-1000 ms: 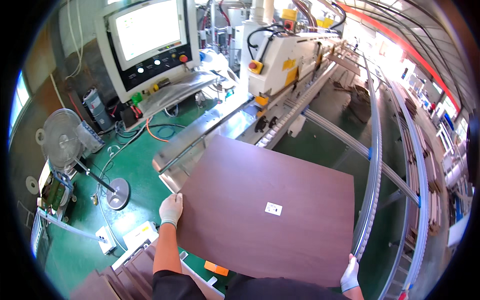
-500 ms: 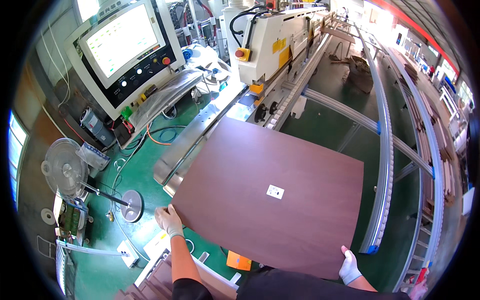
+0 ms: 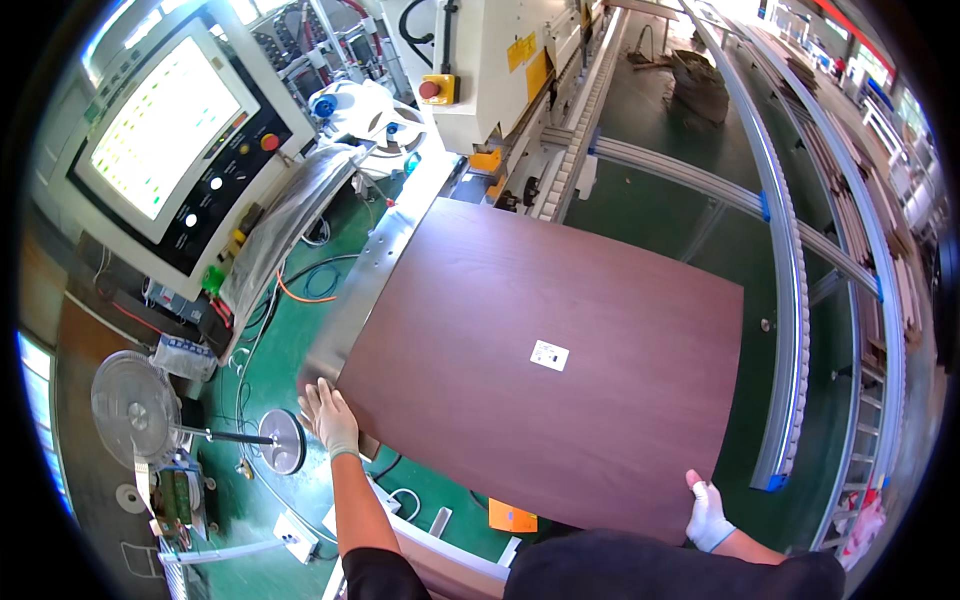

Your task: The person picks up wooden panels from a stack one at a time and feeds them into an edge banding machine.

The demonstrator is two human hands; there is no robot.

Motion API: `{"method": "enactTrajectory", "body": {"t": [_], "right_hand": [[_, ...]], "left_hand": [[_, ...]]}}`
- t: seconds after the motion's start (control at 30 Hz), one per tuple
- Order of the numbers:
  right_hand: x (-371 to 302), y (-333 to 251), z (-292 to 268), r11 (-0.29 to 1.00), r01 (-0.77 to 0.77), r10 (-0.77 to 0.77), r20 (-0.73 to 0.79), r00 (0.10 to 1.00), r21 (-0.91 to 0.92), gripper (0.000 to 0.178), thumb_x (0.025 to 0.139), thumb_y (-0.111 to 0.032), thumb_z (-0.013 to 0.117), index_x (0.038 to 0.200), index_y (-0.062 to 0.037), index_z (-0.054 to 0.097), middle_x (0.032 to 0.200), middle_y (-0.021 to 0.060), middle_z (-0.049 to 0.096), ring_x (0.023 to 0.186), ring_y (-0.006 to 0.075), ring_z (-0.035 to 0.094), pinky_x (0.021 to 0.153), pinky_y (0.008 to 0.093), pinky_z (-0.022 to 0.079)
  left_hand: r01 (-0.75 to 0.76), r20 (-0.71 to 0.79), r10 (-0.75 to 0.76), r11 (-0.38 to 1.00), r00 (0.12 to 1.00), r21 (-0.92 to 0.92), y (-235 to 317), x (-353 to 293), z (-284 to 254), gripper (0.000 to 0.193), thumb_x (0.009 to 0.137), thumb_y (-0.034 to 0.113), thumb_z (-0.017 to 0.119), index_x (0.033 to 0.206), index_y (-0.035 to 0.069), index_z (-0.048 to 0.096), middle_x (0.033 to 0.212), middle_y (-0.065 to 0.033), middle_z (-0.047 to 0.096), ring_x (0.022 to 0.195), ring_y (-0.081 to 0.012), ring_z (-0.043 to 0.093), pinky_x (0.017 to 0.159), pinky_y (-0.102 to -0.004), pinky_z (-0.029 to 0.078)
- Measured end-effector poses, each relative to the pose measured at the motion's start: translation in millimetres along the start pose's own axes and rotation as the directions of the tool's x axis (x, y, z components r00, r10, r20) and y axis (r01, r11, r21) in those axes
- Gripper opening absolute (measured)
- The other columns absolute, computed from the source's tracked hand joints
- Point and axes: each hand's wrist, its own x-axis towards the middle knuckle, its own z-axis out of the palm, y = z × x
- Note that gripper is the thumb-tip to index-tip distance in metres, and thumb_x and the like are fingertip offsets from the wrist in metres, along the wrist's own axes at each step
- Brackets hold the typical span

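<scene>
A large brown wood-grain panel (image 3: 480, 320) with a small white label (image 3: 549, 355) lies flat before me, its far left part over the machine's metal bed (image 3: 372, 275). My left hand (image 3: 330, 415), in a pale glove with bare-looking fingertips, rests at the panel's near left corner. Its fingers are stretched out, beside the blurred end of the metal bed. At the near right corner my right hand (image 3: 708, 515), also gloved, grips the panel's edge with the thumb on top; its other fingers are hidden underneath.
Ahead stands a cream machine (image 3: 470, 90) with a red-and-yellow stop button (image 3: 438, 90). A control screen (image 3: 165, 125) is at left, above a standing fan (image 3: 135, 408). A roller rail (image 3: 785, 350) runs along the right. An orange box (image 3: 512, 516) sits below the panel.
The panel has shifted a little toward the machine bed. My left hand's fingers have gone from curled at the corner to stretched out; my right hand keeps its grip. The view has also shifted.
</scene>
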Motion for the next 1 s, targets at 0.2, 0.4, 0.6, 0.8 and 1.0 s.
{"method": "enactTrajectory", "body": {"t": [0.2, 0.4, 0.6, 0.8, 1.0], "right_hand": [[15.0, -32.2, 13.7, 0.999, 0.029, -0.032, -0.071, 0.997, -0.038, 0.043, 0.095, -0.037, 0.066, 0.121, -0.0051, 0.052, 0.117, 0.0119, 0.061, 0.108, 0.0289, 0.06, 0.095, 0.0499, 0.051], [63.2, -59.9, 16.3, 0.986, 0.119, -0.138, -0.181, 0.974, -0.116, 0.049, 0.091, -0.043, 0.07, 0.12, -0.0065, 0.052, 0.12, 0.0102, 0.059, 0.11, 0.0279, 0.059, 0.097, 0.0497, 0.049], [102.7, -117.8, 35.1, 0.982, 0.09, -0.112, -0.128, 0.985, -0.167, 0.088, 0.086, -0.045, 0.075, 0.146, 0.0026, 0.031, 0.147, 0.0156, 0.04, 0.135, 0.0302, 0.039, 0.112, 0.0485, 0.033], [161.4, -162.5, 45.5, 0.96, 0.176, -0.212, -0.158, 0.964, -0.216, 0.053, 0.092, -0.044, 0.068, 0.126, -0.0056, 0.057, 0.126, 0.0098, 0.061, 0.114, 0.0269, 0.056, 0.104, 0.045, 0.043], [228.5, -207.3, 55.2, 0.949, 0.314, -0.314, -0.02, 0.949, -0.003, 0.04, 0.097, -0.033, 0.061, 0.122, -0.0017, 0.057, 0.126, 0.0094, 0.058, 0.116, 0.0214, 0.054, 0.103, 0.0391, 0.044]], "left_hand": [[-0.109, -0.108, 0.107, 0.994, 0.988, -0.012, 19.8, 20.0, 4.9, 0.051, 0.104, 0.037, 0.036, 0.15, 0.016, 0.041, 0.157, -0.0169, 0.033, 0.146, -0.0378, 0.026, 0.121, -0.0472, 0.013], [-0.024, -0.157, 0.023, 1.0, 0.987, -0.008, 77.7, 42.3, 8.8, 0.056, 0.101, 0.042, 0.04, 0.15, 0.015, 0.041, 0.158, -0.0143, 0.033, 0.146, -0.0363, 0.026, 0.12, -0.0466, 0.015], [0.027, -0.19, -0.021, 0.999, 0.982, 0.033, 122.5, 65.1, 17.6, 0.063, 0.099, 0.048, 0.042, 0.149, 0.009, 0.042, 0.157, -0.0132, 0.035, 0.145, -0.0353, 0.028, 0.119, -0.0496, 0.018], [0.014, -0.187, -0.008, 0.999, 0.982, 0.03, 146.9, 70.4, 19.2, 0.066, 0.098, 0.049, 0.041, 0.148, 0.006, 0.041, 0.156, -0.0132, 0.036, 0.144, -0.0353, 0.03, 0.118, -0.05, 0.019], [0.013, -0.196, -0.012, 1.0, 0.98, 0.004, 149.9, 77.4, 15.5, 0.068, 0.095, 0.049, 0.047, 0.147, 0.005, 0.041, 0.153, -0.0133, 0.039, 0.143, -0.0352, 0.031, 0.117, -0.0508, 0.02]]}}
